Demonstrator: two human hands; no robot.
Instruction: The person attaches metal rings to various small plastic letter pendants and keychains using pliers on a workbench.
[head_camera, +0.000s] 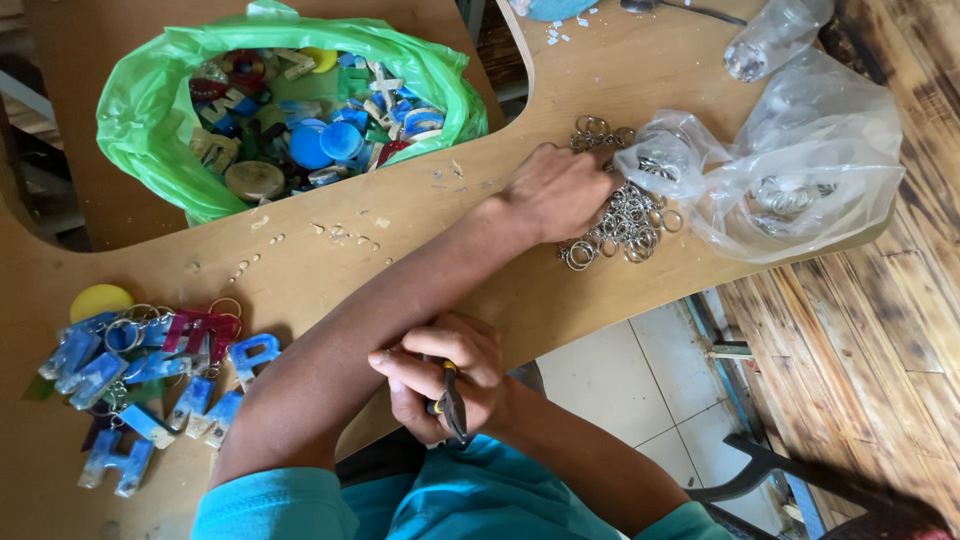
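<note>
My left hand (555, 190) reaches across the wooden table (300, 270) and lies on a pile of metal key rings (625, 225), its fingers curled into the rings. The pile spills out of a clear plastic bag (800, 160) that holds more rings. My right hand (440, 375) stays close to my body, below the left forearm, and grips small pliers (452, 400) with yellow and black handles, jaws pointing down.
A green plastic bag (150, 110) at the back left holds several coloured resin pieces and discs. Blue and pink letter-shaped keychains (150, 370) and a yellow disc (98, 298) lie at the front left. A clear bottle (775, 35) lies at the back right. The table has curved cut-out edges.
</note>
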